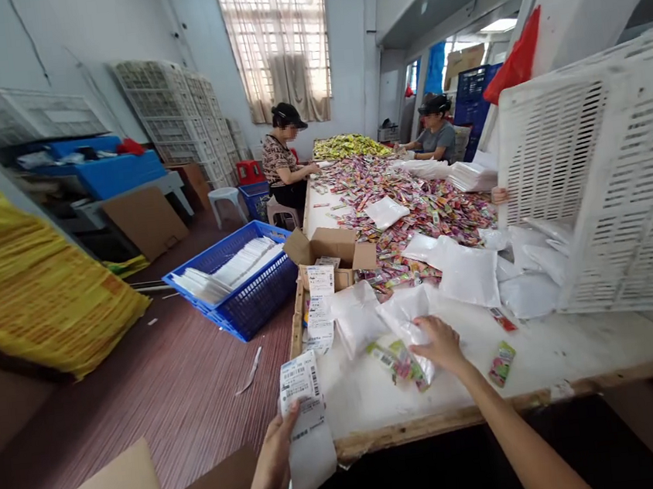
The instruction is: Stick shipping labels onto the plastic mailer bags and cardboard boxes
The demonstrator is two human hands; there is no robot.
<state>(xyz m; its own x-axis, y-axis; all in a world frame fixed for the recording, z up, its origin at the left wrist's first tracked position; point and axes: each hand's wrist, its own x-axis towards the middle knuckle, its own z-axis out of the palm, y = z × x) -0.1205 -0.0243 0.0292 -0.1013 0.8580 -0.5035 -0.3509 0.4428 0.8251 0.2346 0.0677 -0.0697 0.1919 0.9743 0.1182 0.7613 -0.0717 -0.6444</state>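
Note:
My left hand is closed on a white pouch and a printed label at the table's near left corner. My right hand grips the lower part of a white pouch lying on the table. Another filled pouch lies just left of it. Colourful packets show beneath and beside the held pouch. To the right are a green and pink packet and a red packet. A strip of labels hangs over a small open cardboard box.
Big piles of packets cover the table's far part. White pouches lie near a large white crate at right. A blue basket stands left. Two people sit farther back; another person's fingers show at the crate.

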